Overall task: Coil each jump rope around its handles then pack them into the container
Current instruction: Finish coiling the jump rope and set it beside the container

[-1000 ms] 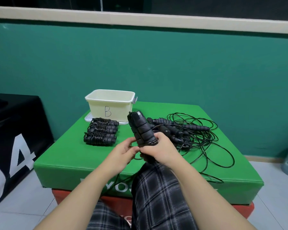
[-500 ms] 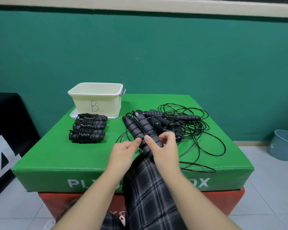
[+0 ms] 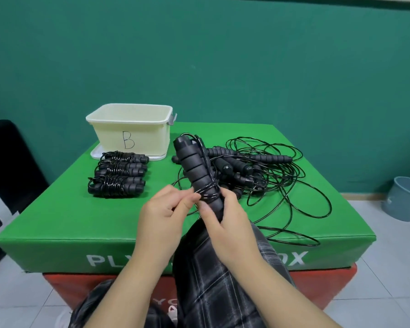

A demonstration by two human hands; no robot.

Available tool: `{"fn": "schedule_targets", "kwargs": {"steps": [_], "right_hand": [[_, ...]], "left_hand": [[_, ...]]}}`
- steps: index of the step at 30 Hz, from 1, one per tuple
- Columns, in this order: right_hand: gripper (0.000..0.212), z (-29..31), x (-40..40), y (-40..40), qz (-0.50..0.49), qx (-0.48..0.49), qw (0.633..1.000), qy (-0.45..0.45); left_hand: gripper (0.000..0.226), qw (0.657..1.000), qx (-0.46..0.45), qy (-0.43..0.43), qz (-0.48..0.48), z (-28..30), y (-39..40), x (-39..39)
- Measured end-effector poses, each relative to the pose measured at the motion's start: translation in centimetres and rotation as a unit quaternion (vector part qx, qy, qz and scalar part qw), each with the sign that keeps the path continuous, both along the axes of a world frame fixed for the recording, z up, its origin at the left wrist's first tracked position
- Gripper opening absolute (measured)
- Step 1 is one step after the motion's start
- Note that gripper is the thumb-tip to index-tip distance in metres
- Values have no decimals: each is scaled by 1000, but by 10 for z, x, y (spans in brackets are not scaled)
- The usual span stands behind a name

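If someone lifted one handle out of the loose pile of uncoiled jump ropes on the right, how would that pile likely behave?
The loose pile would probably drag and snag: its thin cords overlap in tangled loops. The cord looks floppy, one loop drooping over the green box edge. The ribbed, foam-like handles likely grip well and seem light.

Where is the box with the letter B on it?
In the head view, the cream box sits at the back left of the green mat, just behind the three coiled ropes and left of the loose rope pile.
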State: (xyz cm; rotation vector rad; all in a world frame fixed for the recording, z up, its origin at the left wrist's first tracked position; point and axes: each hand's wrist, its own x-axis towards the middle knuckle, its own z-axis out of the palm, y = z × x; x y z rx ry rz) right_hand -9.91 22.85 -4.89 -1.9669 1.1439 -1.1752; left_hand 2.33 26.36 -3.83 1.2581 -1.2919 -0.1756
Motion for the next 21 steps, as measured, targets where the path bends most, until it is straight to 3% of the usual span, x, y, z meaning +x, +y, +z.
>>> {"fn": "schedule_targets", "kwargs": {"steps": [1,5,7,11,15,19,21], "right_hand": [[22,0,0,2,9,5,1000,-9],[34,2,0,7,27,49,992,-111],[39,0,1,7,36,74,985,-153],[45,-4,-1,8,58,90,976,-188],[53,-4,-2,10,77,96,967,-222],[52,-3,0,8,58,94,964,-241],[44,-3,1,6,15,68,971,-230]], "left_hand": [[7,1000,-11,-25,-6,1,1,4],[17,995,-36,-85,-36,0,5,15],[17,997,-29,-42,-57,-3,5,10],[9,989,44,127,-66,-6,1,0],[27,981,95,164,-51,-10,-4,-1],[47,940,221,220,-141,-7,3,-2],[48,959,199,172,-104,-7,5,-1]]}}
